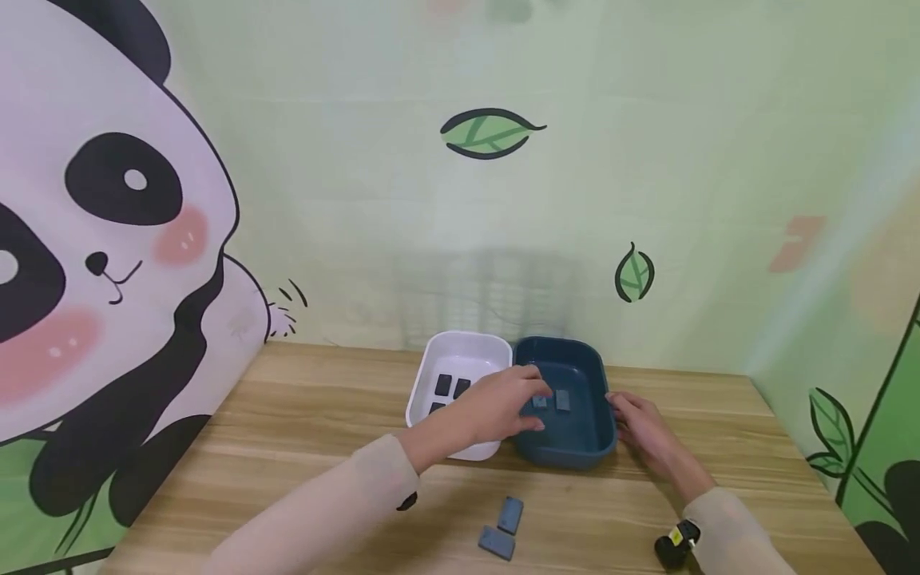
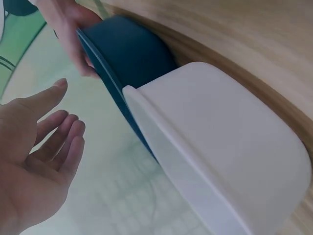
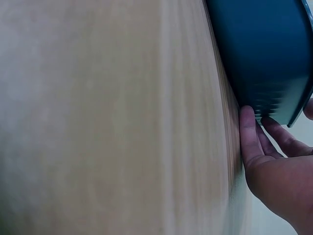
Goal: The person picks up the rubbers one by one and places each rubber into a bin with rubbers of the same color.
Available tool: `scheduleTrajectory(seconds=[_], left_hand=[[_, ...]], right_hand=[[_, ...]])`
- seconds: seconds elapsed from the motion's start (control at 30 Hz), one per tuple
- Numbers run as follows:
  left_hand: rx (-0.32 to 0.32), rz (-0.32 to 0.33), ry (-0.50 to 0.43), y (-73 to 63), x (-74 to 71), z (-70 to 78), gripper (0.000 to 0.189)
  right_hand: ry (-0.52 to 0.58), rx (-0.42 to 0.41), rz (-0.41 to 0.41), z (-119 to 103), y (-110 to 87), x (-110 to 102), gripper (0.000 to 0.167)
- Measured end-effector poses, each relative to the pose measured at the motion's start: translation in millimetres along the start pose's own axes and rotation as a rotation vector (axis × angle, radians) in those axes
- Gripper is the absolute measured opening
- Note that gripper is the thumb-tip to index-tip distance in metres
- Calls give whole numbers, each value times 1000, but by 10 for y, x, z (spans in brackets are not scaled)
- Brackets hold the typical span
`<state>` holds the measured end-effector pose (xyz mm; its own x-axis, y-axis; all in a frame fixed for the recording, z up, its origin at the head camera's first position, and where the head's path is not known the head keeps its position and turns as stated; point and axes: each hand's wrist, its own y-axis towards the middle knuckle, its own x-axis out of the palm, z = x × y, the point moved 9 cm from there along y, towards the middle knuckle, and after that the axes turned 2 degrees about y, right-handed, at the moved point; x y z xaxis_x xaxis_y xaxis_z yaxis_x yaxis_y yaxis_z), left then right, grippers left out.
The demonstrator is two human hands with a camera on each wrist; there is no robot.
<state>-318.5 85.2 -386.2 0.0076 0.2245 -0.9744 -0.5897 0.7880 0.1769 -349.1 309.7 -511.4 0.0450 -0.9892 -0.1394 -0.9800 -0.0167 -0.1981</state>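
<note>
My left hand (image 1: 506, 397) is raised over the left side of a dark blue plastic bin (image 1: 564, 447), its thumb and fingers spread apart with nothing between them. Two blue-grey rectangular blocks (image 1: 563, 400) lie on the bin's floor, one just by the left fingertips. At the bin's right side my right hand (image 1: 643, 431) holds the wall; in the right wrist view its fingers (image 3: 248, 129) lie against the outer side, low down, and another fingertip shows near the rim. The left wrist view shows the left palm (image 2: 36, 191) with the fingers slightly bent and apart.
A white bin (image 1: 460, 342) stands against the blue one on its left, with several black blocks (image 1: 443, 385) inside, partly hidden by my left arm. Two more blue-grey blocks (image 1: 510, 515) lie on the wooden table (image 1: 323, 399) in front. A printed panda cloth (image 1: 345, 160) hangs behind.
</note>
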Motion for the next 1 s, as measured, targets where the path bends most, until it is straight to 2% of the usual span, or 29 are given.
scheduleTrajectory(seconds=[0.13,0.23,0.47,0.67,0.8,1.0], left_hand=[[50,16,-2,-242,-101,120,42],[70,18,5,-399,-101,220,41],[76,-52,26,-697,152,387,35],[127,-62,99,-815,350,445,36],[137,-77,83,-844,481,422,35],[110,-118,30,-862,631,342,35]], right_hand=[[-3,-1,-1,-1,20,-17,57],[-3,-3,-2,-3,33,-24,58],[-5,2,-9,11,35,-18,60],[-11,5,2,24,39,-36,61],[-10,10,6,31,37,-34,60],[-10,8,1,44,42,-37,62]])
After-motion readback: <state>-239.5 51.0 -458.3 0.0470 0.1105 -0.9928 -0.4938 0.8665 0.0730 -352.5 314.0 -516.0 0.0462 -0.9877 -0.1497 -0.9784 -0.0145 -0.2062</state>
